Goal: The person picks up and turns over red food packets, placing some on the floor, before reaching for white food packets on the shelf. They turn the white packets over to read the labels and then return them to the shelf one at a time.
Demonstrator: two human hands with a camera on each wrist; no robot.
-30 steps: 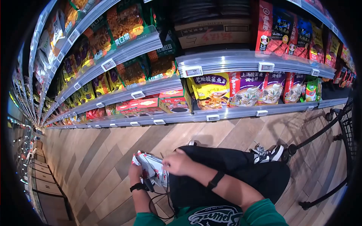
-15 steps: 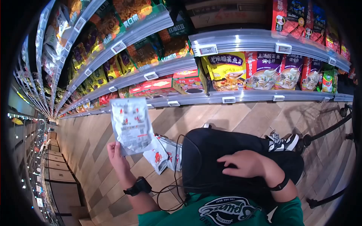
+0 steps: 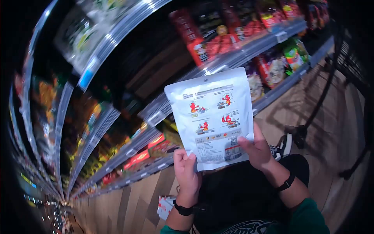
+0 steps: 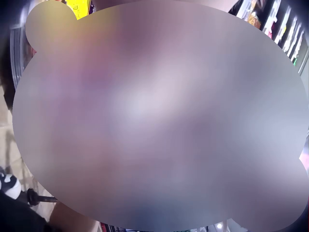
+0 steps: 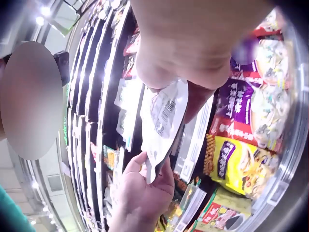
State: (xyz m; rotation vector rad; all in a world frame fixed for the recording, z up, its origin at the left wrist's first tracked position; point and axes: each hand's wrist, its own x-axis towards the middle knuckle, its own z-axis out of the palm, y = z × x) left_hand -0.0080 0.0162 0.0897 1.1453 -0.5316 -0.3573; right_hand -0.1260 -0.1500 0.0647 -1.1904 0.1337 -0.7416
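A silvery white pouch (image 3: pixel 212 121) with small red cartoon figures and printed text is held up, tilted, in the head view. My left hand (image 3: pixel 187 171) pinches its lower left corner, and my right hand (image 3: pixel 257 150) grips its lower right edge with the thumb on the printed face. In the right wrist view the pouch (image 5: pixel 164 121) is seen edge-on between my right hand (image 5: pixel 181 43) above and my left hand (image 5: pixel 145 191) below. Most of the left wrist view is blurred out.
Shelves (image 3: pixel 269 43) of packaged food stand ahead and to the left. Another white packet (image 3: pixel 165 206) lies low beside my left wrist. On the right are a black cart (image 3: pixel 350 54) and a shoe (image 3: pixel 286 146). A yellow package (image 5: pixel 241 166) shows in the right wrist view.
The pouch has moved right and up, nearer the camera. My right hand has come off my leg and now grips it too. The head view has tilted and shifted.
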